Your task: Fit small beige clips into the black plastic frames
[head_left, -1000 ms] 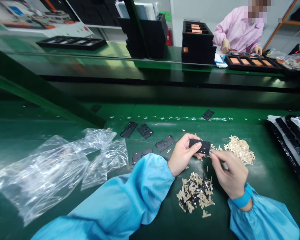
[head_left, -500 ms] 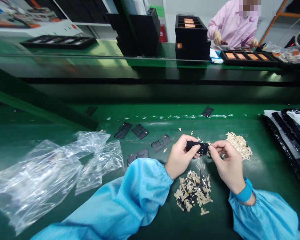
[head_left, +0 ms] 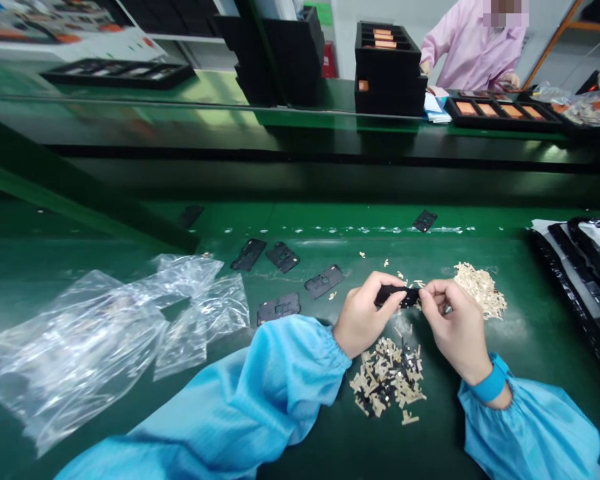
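Note:
My left hand is closed around the left end of a small black plastic part, thumb in front. At the part's right end my right hand pinches with thumb and forefinger; whether a tiny piece sits between those fingertips is hidden. Below the hands lies a heap of small beige and black pieces. A second heap of pale small pieces is just beyond my right hand. Several flat black plastic parts with cutouts, among them a nearby one, lie left of my left hand.
Crumpled clear plastic bags cover the left of the green table. Black-edged packs stand at the right edge. A green post slants across the left. Behind a raised ledge are black trays and a person in pink.
The black part has tilted in my fingers and shows a narrower face. Both hands stay nearly in place. The whole view has shifted slightly, and the person's arm behind has moved.

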Tool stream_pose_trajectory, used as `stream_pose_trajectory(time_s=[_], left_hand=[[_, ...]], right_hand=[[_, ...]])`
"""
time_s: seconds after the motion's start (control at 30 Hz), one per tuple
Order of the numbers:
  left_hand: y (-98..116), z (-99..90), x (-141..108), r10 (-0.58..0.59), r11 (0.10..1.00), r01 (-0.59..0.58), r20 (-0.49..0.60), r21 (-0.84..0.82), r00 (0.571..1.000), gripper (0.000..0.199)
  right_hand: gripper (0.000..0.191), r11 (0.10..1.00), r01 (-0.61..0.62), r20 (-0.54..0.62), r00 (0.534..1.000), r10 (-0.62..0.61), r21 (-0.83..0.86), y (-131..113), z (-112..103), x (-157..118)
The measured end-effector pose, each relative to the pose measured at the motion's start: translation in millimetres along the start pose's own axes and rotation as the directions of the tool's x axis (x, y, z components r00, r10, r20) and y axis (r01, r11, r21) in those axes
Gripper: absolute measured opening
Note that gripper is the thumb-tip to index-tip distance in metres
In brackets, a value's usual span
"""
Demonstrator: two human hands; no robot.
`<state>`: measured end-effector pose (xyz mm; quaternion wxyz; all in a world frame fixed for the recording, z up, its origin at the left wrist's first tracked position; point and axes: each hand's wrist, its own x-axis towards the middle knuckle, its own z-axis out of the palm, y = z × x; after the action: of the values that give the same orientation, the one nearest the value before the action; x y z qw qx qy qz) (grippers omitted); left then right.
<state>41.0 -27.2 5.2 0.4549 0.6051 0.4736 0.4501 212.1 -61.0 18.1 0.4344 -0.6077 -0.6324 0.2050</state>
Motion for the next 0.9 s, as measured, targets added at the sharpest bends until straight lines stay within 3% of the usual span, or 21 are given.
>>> stream_pose_trajectory(time_s=[0.13, 0.23, 0.37, 0.5, 0.7, 0.9], left_hand=[[5.5, -1.6, -0.7, 0.093, 0.992, -0.091, -0.02, 0.085, 0.995, 0.008], [5.1, -2.2, -1.5, 0.149, 0.978, -0.148, 0.001, 0.148, 0.989, 0.008], [1.9, -2.1, -2.8, 0.194, 0.958, -0.197, 0.032, 0.207, 0.98, 0.009], [1.2, -2.0, -3.1, 0.164, 0.965, -0.168, 0.033, 0.201, 0.986, 0.009], [0.2, -1.0, 0.4, 0.109, 0.982, -0.102, -0.04, 0.16, 0.993, 0.011], [-4.4, 0.5, 2.1, 0.035, 0.996, -0.034, -0.01, 0.086, 0.999, 0.012]], right_hand=[[0.026, 0.947, -0.229, 0.071, 0.973, 0.219, 0.223, -0.4, 1.5, 3.2], [0.035, 0.884, -0.359, 0.152, 0.933, 0.327, 0.3, -1.2, 0.7, 6.8], [0.036, 0.828, -0.453, 0.221, 0.89, 0.399, 0.33, -3.9, -0.7, 9.7], [0.03, 0.768, -0.525, 0.25, 0.851, 0.463, 0.367, -4.5, -1.3, 10.2], [0.027, 0.712, -0.546, 0.235, 0.837, 0.495, 0.441, 1.9, -3.2, 10.0], [0.033, 0.85, -0.392, 0.149, 0.92, 0.362, 0.353, -1.8, -3.8, 10.6]])
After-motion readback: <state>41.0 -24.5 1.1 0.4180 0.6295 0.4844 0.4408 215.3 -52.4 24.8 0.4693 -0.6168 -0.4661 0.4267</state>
